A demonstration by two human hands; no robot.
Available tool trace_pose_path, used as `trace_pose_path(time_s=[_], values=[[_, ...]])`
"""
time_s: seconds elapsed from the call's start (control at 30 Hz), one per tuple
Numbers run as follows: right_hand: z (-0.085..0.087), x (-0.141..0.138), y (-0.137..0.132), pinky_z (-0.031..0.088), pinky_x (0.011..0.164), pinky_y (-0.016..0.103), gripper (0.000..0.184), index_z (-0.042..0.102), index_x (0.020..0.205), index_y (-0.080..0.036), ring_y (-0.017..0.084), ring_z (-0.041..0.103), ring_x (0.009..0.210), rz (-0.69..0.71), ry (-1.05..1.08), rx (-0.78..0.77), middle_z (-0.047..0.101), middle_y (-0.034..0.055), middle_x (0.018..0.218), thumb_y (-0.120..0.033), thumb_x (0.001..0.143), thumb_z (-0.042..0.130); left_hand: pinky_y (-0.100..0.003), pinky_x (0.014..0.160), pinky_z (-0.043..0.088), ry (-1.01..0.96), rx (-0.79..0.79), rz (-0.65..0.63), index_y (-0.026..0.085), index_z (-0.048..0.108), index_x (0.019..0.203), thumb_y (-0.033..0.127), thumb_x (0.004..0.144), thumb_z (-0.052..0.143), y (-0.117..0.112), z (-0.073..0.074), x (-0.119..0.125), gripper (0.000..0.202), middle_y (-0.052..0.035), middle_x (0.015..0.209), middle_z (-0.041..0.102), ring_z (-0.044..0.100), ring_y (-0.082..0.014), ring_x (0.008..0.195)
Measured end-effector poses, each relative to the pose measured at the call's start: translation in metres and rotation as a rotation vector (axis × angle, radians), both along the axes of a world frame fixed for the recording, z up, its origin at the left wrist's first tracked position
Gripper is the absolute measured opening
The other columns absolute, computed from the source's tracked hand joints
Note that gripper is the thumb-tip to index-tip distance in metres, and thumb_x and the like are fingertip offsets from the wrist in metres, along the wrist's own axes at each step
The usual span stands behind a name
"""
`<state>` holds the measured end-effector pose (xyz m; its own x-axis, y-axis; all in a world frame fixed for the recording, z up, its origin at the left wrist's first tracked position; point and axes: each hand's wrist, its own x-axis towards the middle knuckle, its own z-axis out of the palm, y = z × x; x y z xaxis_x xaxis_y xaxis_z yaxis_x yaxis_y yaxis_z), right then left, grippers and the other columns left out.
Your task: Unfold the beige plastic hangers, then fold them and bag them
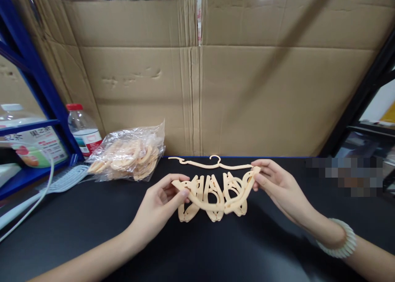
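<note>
A cream folding clothes hanger (207, 206) is held up between my two hands, its arms spread and bent down at the middle joint. My left hand (163, 197) pinches its left end between thumb and fingers. The right end is pinched by my right hand (276, 187). Behind and below it, several folded cream hangers (187, 215) lie in a row on the black table, partly hidden by the held one. Farther back, an unfolded hanger (200, 165) lies flat with its hook toward the cardboard, its right end close to my right fingers.
A clear plastic bag (156, 144) full of cream hangers sits at the back left. Beside it are a red-capped bottle (82, 130), a hairbrush (69, 179) and a white cable (49, 179). Cardboard panels (138, 76) stand along the table's back edge, between a blue frame (46, 64) and a black frame (359, 97).
</note>
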<state>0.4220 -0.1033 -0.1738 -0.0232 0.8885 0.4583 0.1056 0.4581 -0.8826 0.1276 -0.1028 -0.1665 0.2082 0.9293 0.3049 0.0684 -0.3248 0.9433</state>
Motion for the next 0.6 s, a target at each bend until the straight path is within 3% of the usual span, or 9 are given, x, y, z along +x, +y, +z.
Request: trace_pose_path(time_s=[0.13,0.3,0.43,0.6], values=[[0.000,-0.021,-0.015,0.053,0.057,0.026,0.027,0.047,0.089,-0.024,0.013,0.059,0.062,0.136,0.148,-0.078,0.059,-0.0017,0.076,-0.035,0.082,0.070,-0.021,0.057,0.052,-0.028,-0.086,-0.081,0.017,0.062,0.094,0.034,0.080,0.070,-0.012,0.000,0.008,0.023,0.0009,0.071,0.063,0.059,-0.0118,0.062],[0.004,-0.034,-0.034,0.053,0.069,0.026,0.013,0.057,0.083,-0.021,0.014,0.061,0.076,0.323,-0.050,-0.117,0.062,0.0011,0.081,-0.031,0.087,0.065,-0.021,0.053,0.048,-0.022,-0.129,-0.160,0.015,0.060,0.080,0.036,0.081,0.069,-0.020,0.000,0.015,0.022,0.0007,0.067,0.060,0.055,-0.0103,0.057],[0.005,-0.036,-0.045,0.053,0.082,0.031,0.015,0.068,0.100,-0.025,0.018,0.063,0.092,0.488,-0.260,-0.123,0.064,0.0052,0.100,-0.029,0.093,0.056,-0.022,0.053,0.048,-0.046,-0.150,-0.174,0.015,0.061,0.083,0.038,0.080,0.071,-0.023,-0.001,0.017,0.024,0.0007,0.066,0.060,0.053,-0.0104,0.055],[0.009,-0.038,-0.050,0.055,0.085,0.033,0.034,0.061,0.126,-0.034,0.018,0.061,0.096,0.551,-0.353,-0.165,0.058,0.0062,0.114,-0.026,0.094,0.054,-0.023,0.053,0.049,-0.089,-0.172,-0.121,0.016,0.060,0.089,0.038,0.076,0.074,-0.025,0.000,0.018,0.030,0.0000,0.068,0.061,0.056,-0.0123,0.058]])
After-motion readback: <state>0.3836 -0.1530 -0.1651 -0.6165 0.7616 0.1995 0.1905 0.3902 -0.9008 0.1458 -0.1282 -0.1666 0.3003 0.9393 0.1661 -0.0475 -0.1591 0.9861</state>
